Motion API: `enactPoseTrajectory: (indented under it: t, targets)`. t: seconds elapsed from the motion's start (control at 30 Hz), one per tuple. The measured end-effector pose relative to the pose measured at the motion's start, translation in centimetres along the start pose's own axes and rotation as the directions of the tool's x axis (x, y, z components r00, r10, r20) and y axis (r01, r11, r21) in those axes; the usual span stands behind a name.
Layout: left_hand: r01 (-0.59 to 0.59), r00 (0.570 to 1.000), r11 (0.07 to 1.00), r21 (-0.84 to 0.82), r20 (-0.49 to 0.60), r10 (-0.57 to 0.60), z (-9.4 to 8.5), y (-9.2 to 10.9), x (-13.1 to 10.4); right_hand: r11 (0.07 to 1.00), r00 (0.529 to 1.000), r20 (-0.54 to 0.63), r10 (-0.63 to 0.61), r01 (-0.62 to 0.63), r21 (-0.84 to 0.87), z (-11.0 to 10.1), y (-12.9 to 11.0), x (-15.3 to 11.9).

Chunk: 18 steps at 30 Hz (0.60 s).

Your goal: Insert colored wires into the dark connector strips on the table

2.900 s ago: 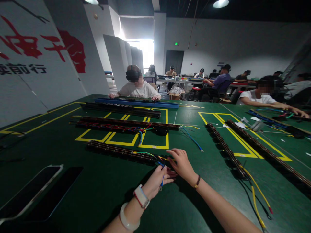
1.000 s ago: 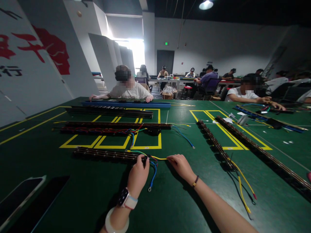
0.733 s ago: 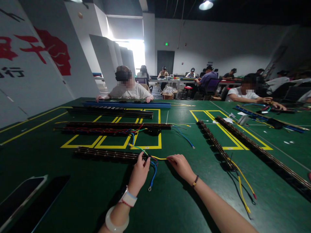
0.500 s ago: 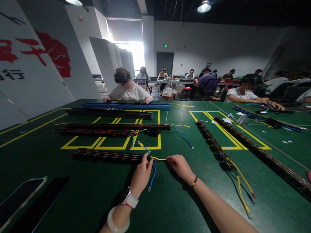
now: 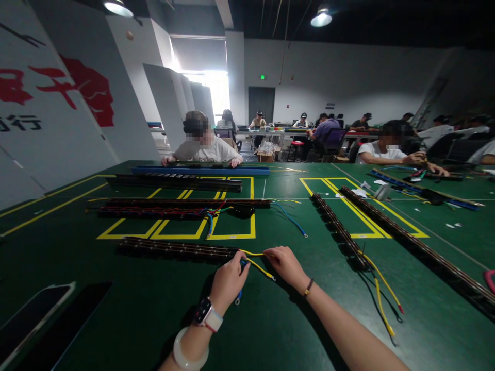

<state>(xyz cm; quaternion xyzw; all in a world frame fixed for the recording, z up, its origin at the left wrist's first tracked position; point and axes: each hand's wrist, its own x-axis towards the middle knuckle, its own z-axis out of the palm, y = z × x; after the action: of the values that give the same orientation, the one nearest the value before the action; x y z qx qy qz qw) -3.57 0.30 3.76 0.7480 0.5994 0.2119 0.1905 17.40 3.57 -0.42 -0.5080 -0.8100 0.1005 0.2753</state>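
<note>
A long dark terminal strip (image 5: 174,249) lies on the green table (image 5: 116,314) in front of me. My left hand (image 5: 229,281), with a watch and a pale bangle on the wrist, is closed around wires at the strip's right end; a blue wire (image 5: 238,297) hangs out below the fingers. My right hand (image 5: 284,264) pinches a yellow wire (image 5: 258,266) that runs from the strip's end down to a metal tip.
More strips with coloured wires (image 5: 170,210) lie in yellow-taped boxes farther back. Two long strips (image 5: 338,229) with loose yellow wires run along my right. A phone (image 5: 27,322) lies at the near left. A person (image 5: 203,144) sits opposite; other people work at tables behind.
My left hand slid from the strip's end toward me and closed on the wire bundle. The green wire that stuck up is gone from sight. A yellow wire now lies between both hands.
</note>
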Motion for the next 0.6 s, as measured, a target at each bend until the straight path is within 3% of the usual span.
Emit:
enactPoseTrajectory:
  t: [0.17,0.3,0.47,0.6]
  targets:
    - [0.012,1.000,0.992,0.128,0.024,-0.015,0.1,0.2,-0.3,0.998,1.000,0.002,0.027,-0.027,0.048,-0.4,-0.4,0.0]
    - [0.085,0.994,0.990,0.113,0.061,-0.093,0.2,0.5,-0.3,0.987,0.992,0.078,0.095,-0.104,0.125,-0.4,-0.8,0.0]
    - [0.126,0.991,0.989,-0.073,0.044,-0.123,0.6,0.3,-0.4,0.965,0.973,0.136,0.185,-0.206,0.161,0.0,-1.4,-0.5]
    - [0.199,0.978,0.902,-0.382,0.141,-0.156,1.5,-0.7,0.0,0.962,0.972,0.147,0.183,-0.208,0.178,0.0,-1.7,-0.6]
